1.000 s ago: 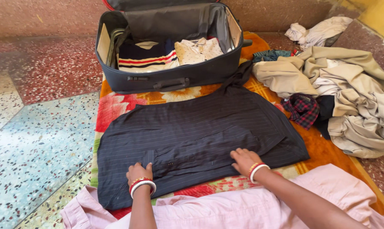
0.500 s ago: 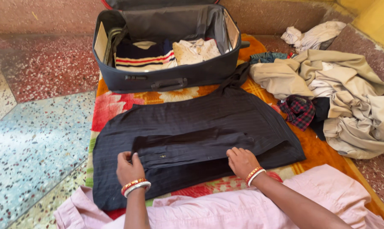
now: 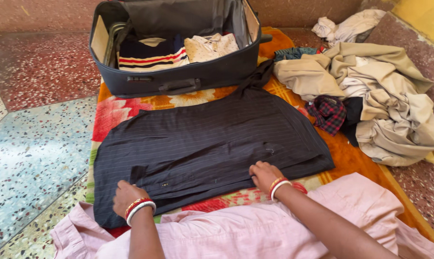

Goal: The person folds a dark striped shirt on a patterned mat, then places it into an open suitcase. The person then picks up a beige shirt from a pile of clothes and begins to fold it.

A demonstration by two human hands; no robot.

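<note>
Fold: we are pinching the near edge of the dark pinstriped cotton shirt (image 3: 212, 139) spread on the floral mat (image 3: 111, 112) | left hand (image 3: 126, 195), right hand (image 3: 264, 175) both gripping | first fold forming, packing remaining

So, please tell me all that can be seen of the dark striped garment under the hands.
The dark striped garment is navy or black cloth with thin pale pinstripes. It lies spread flat on a flowered orange mat, partly folded, with a band folded over along its near edge. One corner reaches toward the open suitcase. The left hand and the right hand press on its near edge.
</note>
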